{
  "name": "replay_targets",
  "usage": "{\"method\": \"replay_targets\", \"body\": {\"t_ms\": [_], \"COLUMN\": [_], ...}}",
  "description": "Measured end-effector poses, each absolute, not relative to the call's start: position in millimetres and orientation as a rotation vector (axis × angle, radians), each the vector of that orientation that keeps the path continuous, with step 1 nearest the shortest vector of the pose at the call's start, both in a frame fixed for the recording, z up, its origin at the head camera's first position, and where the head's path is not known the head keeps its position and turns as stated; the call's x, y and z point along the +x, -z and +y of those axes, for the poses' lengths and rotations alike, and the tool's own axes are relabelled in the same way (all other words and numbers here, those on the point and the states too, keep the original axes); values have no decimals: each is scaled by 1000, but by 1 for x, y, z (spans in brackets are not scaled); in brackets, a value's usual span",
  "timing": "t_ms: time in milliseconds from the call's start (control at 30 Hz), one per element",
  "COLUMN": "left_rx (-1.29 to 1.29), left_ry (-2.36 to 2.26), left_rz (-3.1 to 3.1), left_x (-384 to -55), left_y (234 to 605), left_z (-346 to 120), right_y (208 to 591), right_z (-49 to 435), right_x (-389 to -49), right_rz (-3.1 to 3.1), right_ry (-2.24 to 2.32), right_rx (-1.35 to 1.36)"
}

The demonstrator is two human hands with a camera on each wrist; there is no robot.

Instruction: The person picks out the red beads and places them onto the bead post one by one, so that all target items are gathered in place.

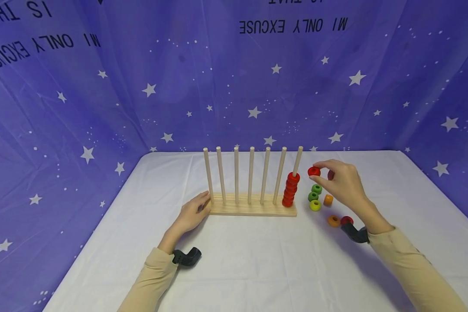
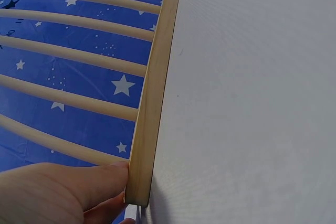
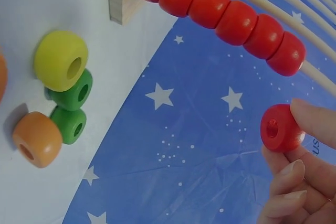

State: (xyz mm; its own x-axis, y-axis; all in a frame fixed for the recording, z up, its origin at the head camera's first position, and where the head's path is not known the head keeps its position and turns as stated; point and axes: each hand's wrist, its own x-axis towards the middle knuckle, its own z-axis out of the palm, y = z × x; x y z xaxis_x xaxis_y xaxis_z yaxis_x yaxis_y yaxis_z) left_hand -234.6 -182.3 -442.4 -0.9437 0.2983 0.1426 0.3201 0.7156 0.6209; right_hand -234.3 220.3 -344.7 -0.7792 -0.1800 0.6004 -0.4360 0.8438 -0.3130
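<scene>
My right hand (image 1: 341, 180) pinches a red bead (image 3: 281, 128) between thumb and fingers, held in the air just right of the rightmost peg (image 1: 298, 160). Several red beads (image 1: 291, 190) are stacked on that peg, with its bare tip above them. The wooden peg stand (image 1: 253, 209) stands upright on the table, its other pegs bare. At the stand's left end, my left hand (image 1: 193, 212) holds the base, the thumb against the wood in the left wrist view and the other fingers partly hidden.
Right of the stand lie loose beads: two green beads (image 1: 316, 189), a yellow bead (image 1: 315, 205), two orange beads (image 1: 333, 221) and a red bead (image 1: 347, 220) near the right wrist camera mount (image 1: 355, 234). A starry blue curtain (image 1: 234, 86) hangs behind the white table (image 1: 242, 260).
</scene>
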Motion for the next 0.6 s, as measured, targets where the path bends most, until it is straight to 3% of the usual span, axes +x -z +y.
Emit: {"method": "replay_targets", "body": {"t_ms": [600], "left_rx": [-511], "left_ry": [1037], "left_rz": [-2874], "left_x": [-235], "left_y": [443], "left_z": [-183], "right_y": [336], "right_z": [211], "right_x": [-235], "right_rz": [-2288], "right_ry": [-692], "right_rx": [466]}}
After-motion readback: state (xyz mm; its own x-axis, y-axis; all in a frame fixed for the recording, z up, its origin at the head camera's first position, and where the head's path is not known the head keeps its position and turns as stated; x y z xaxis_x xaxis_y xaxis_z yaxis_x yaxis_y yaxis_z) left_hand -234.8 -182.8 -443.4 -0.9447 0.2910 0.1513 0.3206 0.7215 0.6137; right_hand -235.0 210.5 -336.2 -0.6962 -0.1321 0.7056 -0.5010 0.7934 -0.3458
